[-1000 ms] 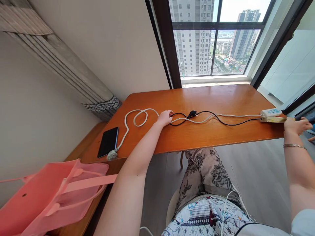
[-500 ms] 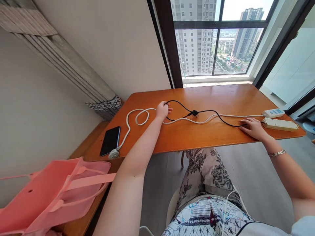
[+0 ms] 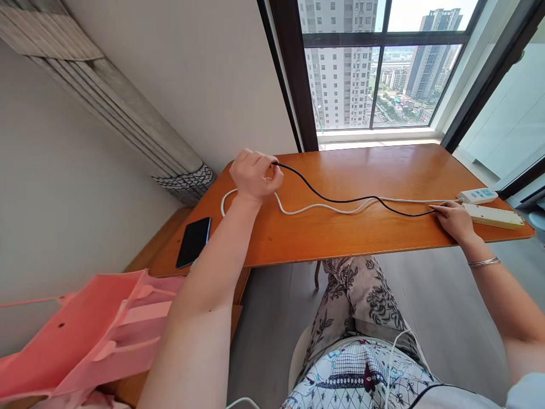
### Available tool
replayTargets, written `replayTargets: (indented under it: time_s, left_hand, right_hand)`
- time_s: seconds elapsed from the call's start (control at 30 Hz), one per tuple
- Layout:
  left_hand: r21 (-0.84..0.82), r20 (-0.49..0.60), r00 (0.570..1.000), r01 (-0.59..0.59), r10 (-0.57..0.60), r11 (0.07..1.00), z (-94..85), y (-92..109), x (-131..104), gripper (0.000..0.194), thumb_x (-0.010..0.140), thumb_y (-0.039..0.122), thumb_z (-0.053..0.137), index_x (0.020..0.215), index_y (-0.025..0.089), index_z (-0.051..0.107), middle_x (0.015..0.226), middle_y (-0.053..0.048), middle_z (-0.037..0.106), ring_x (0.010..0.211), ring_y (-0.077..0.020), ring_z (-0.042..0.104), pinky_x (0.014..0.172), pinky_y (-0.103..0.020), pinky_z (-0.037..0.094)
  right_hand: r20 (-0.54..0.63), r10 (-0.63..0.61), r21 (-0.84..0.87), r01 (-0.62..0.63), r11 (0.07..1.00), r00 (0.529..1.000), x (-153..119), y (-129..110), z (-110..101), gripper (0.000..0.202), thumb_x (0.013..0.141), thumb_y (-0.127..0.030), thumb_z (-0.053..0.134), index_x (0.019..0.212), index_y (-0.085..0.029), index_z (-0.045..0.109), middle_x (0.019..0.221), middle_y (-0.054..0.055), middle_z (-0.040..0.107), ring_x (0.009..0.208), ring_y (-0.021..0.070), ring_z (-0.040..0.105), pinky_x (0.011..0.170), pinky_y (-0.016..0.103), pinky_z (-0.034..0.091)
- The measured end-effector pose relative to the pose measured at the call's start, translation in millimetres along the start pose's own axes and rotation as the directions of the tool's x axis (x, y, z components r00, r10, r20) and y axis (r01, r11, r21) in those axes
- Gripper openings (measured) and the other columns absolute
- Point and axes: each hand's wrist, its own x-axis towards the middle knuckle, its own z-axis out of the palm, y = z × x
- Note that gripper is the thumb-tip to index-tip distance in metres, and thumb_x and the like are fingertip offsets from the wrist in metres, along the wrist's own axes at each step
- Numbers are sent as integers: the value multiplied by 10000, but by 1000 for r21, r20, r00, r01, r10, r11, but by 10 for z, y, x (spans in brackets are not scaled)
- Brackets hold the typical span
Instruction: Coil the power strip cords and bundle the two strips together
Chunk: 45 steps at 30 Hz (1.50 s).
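Note:
My left hand [image 3: 254,175] is raised over the far left part of the wooden table, its fingers closed on a black power cord [image 3: 336,200]. The cord's plug is not in sight. From there the cord runs right in a loose wave to my right hand [image 3: 456,221], whose fingers pinch it close to a cream power strip [image 3: 494,216]. A white cord [image 3: 315,207] lies on the table and passes behind my left hand. It leads to a second, white power strip [image 3: 479,196] just behind the cream one.
A dark phone [image 3: 193,242] lies at the left end of the wooden table [image 3: 306,238]. Beside that end, at lower left, is a pink bag [image 3: 97,329]. A window [image 3: 383,85] stands behind the table, and a gathered curtain [image 3: 140,130] hangs at left.
My left hand has moved left and up, drawing the black cord out of its loop; the plug on the table is out of sight. My right hand has shifted slightly right and its fingers have closed.

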Motion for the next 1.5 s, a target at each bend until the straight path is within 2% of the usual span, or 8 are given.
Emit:
replayTargets:
  time_s: [0.27,0.57,0.83,1.0,1.17,1.23,1.37,1.5]
  left_hand:
    - [69,485,856,-241,179,968,151,62,-401,197,754,328,583,864,216,700,902,-142,694,956,-330,616,828,-480,482]
    - [-14,795,543,-428,270,904,429,328,-530,233,785,388,620,900,203,703,1025,-154,722,1053,-325,654,919,-427,480]
    - [135,870,484,-423,98,896,470,472,-493,285,904,178,438,1106,141,636,1111,-197,732,1048,-341,706,840,-409,493]
    - [153,811,582,-302,55,941,376,500,-373,317,942,212,382,1171,180,599,1167,-146,710,1016,-307,708,775,-366,495]
    - [-31,628,771,-112,107,993,121,518,-164,341,909,203,388,1168,203,610,1125,-101,700,1006,-274,670,831,-354,494]
    - [-134,542,828,-81,142,988,2,562,-77,342,894,198,391,1146,192,622,1089,-91,698,977,-256,655,845,-349,492]
    - [-334,369,913,-46,175,941,-148,669,72,274,871,210,433,1042,183,646,960,-59,687,877,-212,620,829,-342,499]
    - [-553,253,964,77,79,830,-88,678,174,245,886,237,475,1053,225,653,846,-20,648,732,-164,570,677,-297,512]
  right_hand:
    - [-57,71,-185,-81,979,996,100,107,26,387,915,-268,460,1053,-207,817,1039,155,695,946,308,598,778,442,483]
    - [-21,195,-212,-195,958,981,217,232,17,442,859,-164,437,1129,-130,785,1115,212,665,1008,341,592,857,470,488]
    - [38,-95,45,93,995,995,287,-670,-64,462,869,-210,493,1274,-117,694,1306,199,634,1254,356,561,1092,503,445]
    - [72,-474,348,423,837,878,315,-1612,-6,704,873,-418,612,1533,-234,447,1514,134,506,1423,376,440,1177,570,354]
    - [138,-557,349,485,801,819,418,-2266,181,1119,809,-633,678,1644,-164,98,1638,206,310,1519,442,266,1214,682,135]
    - [159,-510,330,441,835,845,518,-2398,205,1000,868,-587,626,1628,-141,152,1562,222,431,1479,435,341,1203,678,132]
    - [237,-461,351,367,861,855,769,-2454,21,422,996,-457,440,1290,-196,596,1086,123,725,1045,309,643,975,461,432]
    - [125,-384,445,294,846,915,989,-2350,-412,341,978,-457,484,786,-198,595,689,19,588,658,167,512,638,288,341]
